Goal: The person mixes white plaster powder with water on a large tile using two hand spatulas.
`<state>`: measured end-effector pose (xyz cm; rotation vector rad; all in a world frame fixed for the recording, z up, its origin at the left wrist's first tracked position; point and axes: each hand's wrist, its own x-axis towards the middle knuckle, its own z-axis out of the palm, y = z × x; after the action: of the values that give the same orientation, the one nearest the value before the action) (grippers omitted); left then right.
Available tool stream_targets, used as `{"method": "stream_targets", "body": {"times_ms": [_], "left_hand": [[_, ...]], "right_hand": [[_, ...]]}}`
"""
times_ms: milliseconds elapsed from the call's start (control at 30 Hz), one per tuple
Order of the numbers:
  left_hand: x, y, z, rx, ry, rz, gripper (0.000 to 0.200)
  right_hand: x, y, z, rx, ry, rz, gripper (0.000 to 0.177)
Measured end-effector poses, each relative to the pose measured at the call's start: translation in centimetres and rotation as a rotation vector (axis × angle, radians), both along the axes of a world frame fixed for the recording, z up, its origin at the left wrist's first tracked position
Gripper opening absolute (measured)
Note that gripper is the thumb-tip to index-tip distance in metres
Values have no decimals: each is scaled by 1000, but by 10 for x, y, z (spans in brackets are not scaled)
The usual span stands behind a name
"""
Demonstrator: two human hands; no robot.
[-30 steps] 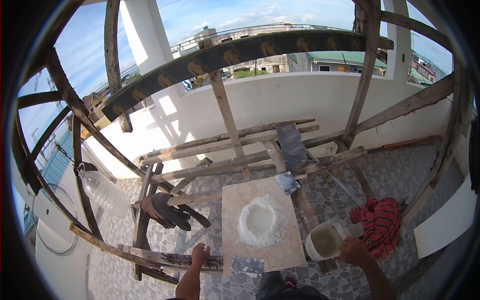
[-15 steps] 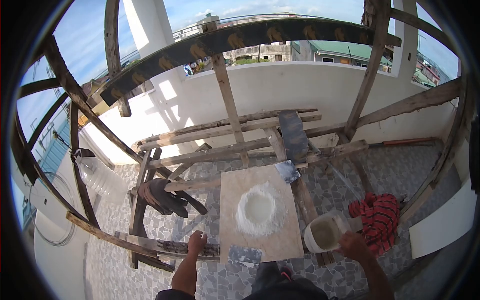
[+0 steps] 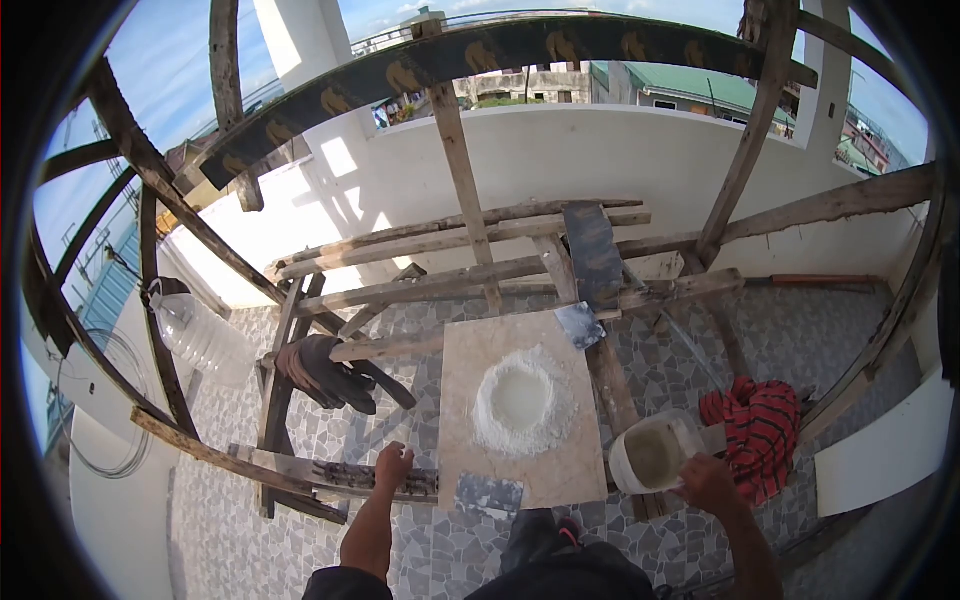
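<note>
powder (image 3: 522,402) sits in a ring on the board (image 3: 465,440). right hand (image 3: 708,482) grips the bucket (image 3: 655,455) rim. left hand (image 3: 393,465) is curled, pressed on a plank (image 3: 300,467).

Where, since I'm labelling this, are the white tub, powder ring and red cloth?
white tub (image 3: 622,476), head view, its left outer wall
powder ring (image 3: 488,410), head view, the ring's left bank
red cloth (image 3: 762,432), head view, its middle folds
</note>
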<state>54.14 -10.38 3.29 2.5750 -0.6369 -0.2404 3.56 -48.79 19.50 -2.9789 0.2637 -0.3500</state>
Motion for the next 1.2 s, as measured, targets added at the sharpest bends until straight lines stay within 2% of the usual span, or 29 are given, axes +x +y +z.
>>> {"method": "stream_targets", "body": {"times_ms": [433,567,1200], "left_hand": [[2,1,-4,1,-2,-4,36],[3,1,-5,7,-15,-4,36],[1,-4,3,77,-4,17,37]], "right_hand": [[3,-1,-2,15,-27,-6,34],[7,2,6,108,7,-32,36],[12,0,7,90,37,-20,39]]}}
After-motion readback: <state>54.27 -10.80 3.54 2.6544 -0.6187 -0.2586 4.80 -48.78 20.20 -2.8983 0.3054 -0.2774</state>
